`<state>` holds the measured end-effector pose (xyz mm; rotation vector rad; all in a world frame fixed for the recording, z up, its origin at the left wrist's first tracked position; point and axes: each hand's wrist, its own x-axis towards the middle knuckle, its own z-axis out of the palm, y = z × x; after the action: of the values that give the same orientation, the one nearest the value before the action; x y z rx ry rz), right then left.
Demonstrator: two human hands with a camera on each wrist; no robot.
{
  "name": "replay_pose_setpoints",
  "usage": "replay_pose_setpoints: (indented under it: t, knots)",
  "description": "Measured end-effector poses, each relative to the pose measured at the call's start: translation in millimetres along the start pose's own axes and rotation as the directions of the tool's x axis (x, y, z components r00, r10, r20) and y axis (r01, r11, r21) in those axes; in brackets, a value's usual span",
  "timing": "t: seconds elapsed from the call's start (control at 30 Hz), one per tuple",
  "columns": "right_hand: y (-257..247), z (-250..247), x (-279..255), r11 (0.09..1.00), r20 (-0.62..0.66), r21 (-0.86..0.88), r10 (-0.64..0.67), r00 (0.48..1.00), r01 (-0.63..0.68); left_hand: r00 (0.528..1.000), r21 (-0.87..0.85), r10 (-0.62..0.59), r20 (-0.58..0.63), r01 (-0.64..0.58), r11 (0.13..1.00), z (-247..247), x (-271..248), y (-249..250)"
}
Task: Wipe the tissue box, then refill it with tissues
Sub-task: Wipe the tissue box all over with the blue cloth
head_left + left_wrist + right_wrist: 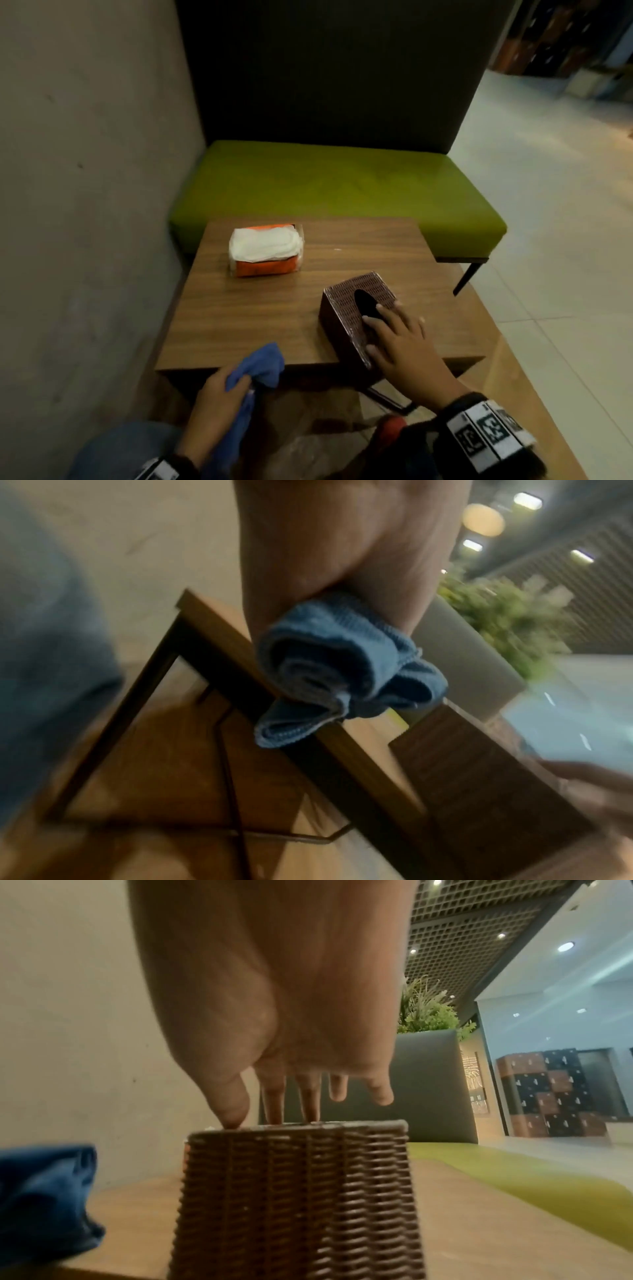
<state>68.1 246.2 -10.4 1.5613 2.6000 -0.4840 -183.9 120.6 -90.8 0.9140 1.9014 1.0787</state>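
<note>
The head camera looks steeply down on the wooden table [260, 308], while both close wrist cameras share its near edge.

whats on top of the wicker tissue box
The right hand rests on the wicker tissue box, fingers straight, beside its dark oval opening. Nothing inside is visible; the hand covers part of the top.

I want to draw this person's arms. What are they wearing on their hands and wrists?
The left hand and right hand are bare, with no gloves or rings showing. Each wrist wears a black strap carrying white square tags printed with black block patterns. A blue denim-like trouser leg shows beside the left wrist.
</note>
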Motion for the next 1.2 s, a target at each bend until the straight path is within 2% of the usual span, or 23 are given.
replay_pose_setpoints:
  t: [0.03, 0.07, 0.1, 0.13, 0.17, 0.2, 0.23, 0.27, 0.3, 0.37, 0.4, 0.43, 0.47, 0.53, 0.6, 0.7, 0.8, 0.9, 0.97, 1.0, 1.07, 1.13, 1.2]
  knots:
    - [2, 1, -2, 1.0, 0.023, 0.01, -0.007, 1.0, 0.007, 0.995, -0.155, -0.022, 0.102, 0.037, 0.987, -2, 0, -5]
    - [3, 3, -3, 1.0, 0.024, 0.011, -0.015, 1.0, 0.015, 0.982, -0.283, 0.129, 0.138, -0.086, 0.955, -10, 11, -20]
    - [2, 4, -3, 1.0, 0.019, 0.008, -0.028, 0.999, 0.028, 0.98, -0.493, 0.193, -0.046, -0.19, 0.849, -14, 17, -21]
    - [1, 5, -2, 0.999, 0.012, 0.008, -0.046, 0.999, 0.046, 0.979, -0.656, 0.196, -0.048, -0.179, 0.733, -17, 16, -17]
    - [-4, 6, -2, 0.998, 0.004, 0.021, -0.059, 0.998, 0.058, 0.992, -0.681, 0.081, -0.094, -0.124, 0.722, -22, 6, 7]
    - [-8, 8, -2, 0.997, -0.001, 0.036, -0.066, 0.998, 0.066, 0.992, -0.608, 0.043, 0.118, 0.038, 0.793, -10, 4, 28]
    - [-13, 10, -1, 0.997, -0.004, 0.043, -0.069, 0.998, 0.069, 0.969, -0.659, -0.096, 0.227, 0.226, 0.717, -4, 7, 31]
    - [-16, 11, 1, 0.997, -0.018, 0.037, -0.07, 0.997, 0.07, 0.97, -0.595, -0.186, 0.155, 0.242, 0.766, 1, 14, 34]
    - [-18, 13, 5, 0.997, -0.035, 0.028, -0.072, 0.997, 0.073, 0.969, -0.572, -0.219, 0.115, 0.245, 0.783, 4, 16, 41]
    - [-14, 17, 15, 0.994, -0.109, -0.045, -0.1, 0.989, 0.096, 0.987, -0.467, -0.161, -0.02, 0.134, 0.874, 13, 41, 53]
    - [-8, 18, 21, 0.991, -0.144, -0.094, -0.108, 0.984, 0.095, 0.987, -0.376, -0.11, -0.116, 0.059, 0.925, 16, 55, 60]
    - [-2, 20, 27, 0.992, -0.113, -0.1, -0.092, 0.989, 0.081, 0.979, -0.28, -0.042, -0.198, -0.016, 0.96, 20, 70, 70]
    - [4, 26, 34, 0.992, -0.122, -0.1, -0.087, 0.989, 0.075, 0.978, -0.219, 0.036, -0.205, -0.082, 0.972, 22, 85, 83]
    - [9, 34, 41, 0.991, -0.11, -0.09, -0.112, 0.988, 0.102, 0.973, -0.204, 0.181, -0.144, -0.208, 0.957, 32, 106, 108]
    - [7, 39, 40, 0.989, -0.098, -0.067, -0.136, 0.986, 0.13, 0.968, -0.25, 0.249, -0.038, -0.251, 0.935, 46, 125, 122]
    - [3, 39, 31, 0.994, -0.057, -0.033, -0.108, 0.993, 0.106, 0.928, -0.127, 0.364, 0.077, -0.353, 0.927, 73, 126, 129]
    - [-1, 44, 28, 0.993, -0.054, -0.035, -0.111, 0.992, 0.11, 0.937, -0.103, 0.329, 0.116, -0.318, 0.942, 89, 114, 110]
    - [-3, 43, 31, 0.996, -0.073, -0.074, -0.053, 0.996, 0.047, 0.954, -0.143, 0.297, 0.03, -0.29, 0.946, 90, 97, 90]
    - [-5, 37, 30, 0.991, -0.079, -0.114, -0.08, 0.994, 0.07, 0.965, -0.121, 0.26, 0.043, -0.254, 0.96, 82, 80, 79]
    - [-3, 38, 28, 0.984, -0.1, -0.134, -0.133, 0.986, 0.119, 0.979, -0.128, 0.196, 0.054, -0.188, 0.974, 76, 69, 76]
    - [-4, 33, 24, 0.988, -0.024, -0.081, -0.133, 0.991, 0.131, 0.993, -0.207, 0.106, 0.053, -0.093, 0.974, 61, 57, 74]
    - [-7, 25, 24, 0.991, 0.024, -0.05, -0.121, 0.992, 0.122, 1.0, -0.354, 0.026, -0.002, -0.025, 0.935, 48, 56, 80]
    - [-8, 20, 24, 0.994, 0.059, -0.031, -0.107, 0.992, 0.109, 1.0, -0.462, -0.005, 0.026, 0.016, 0.887, 42, 63, 93]
